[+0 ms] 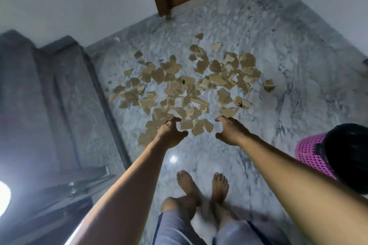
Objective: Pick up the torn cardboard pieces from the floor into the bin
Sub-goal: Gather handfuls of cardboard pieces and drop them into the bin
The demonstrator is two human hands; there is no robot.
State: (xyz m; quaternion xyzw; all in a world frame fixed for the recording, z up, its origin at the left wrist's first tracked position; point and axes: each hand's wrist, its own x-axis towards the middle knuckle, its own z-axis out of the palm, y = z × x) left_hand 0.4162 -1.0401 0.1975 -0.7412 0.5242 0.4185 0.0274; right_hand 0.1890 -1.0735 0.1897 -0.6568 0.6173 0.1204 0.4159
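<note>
Both hands are open and hold nothing yet. The left hand [172, 133] has its fingers curled loosely just over the near edge of the scraps, maybe touching one; I cannot tell for sure. The right hand [229, 131] is spread apart, just beside the same edge.

The shiny grey and white marble floor [278, 65] looks smooth and slippery, and the person's bare feet [201, 187] stand close by, so a step onto a loose scrap could slide. The pink plastic bin with small holes and a black liner [328, 155] sits near on the right, well apart from the pile. I think a big handful carried that way could drop bits.

The torn brown cardboard pieces [185, 85] lie spread wide, out in front of the hands. They are flat, stiff-looking and ragged, and some overlap. Flat bits on smooth stone may be hard to pinch up. Small ones at the far left edge could be missed.
</note>
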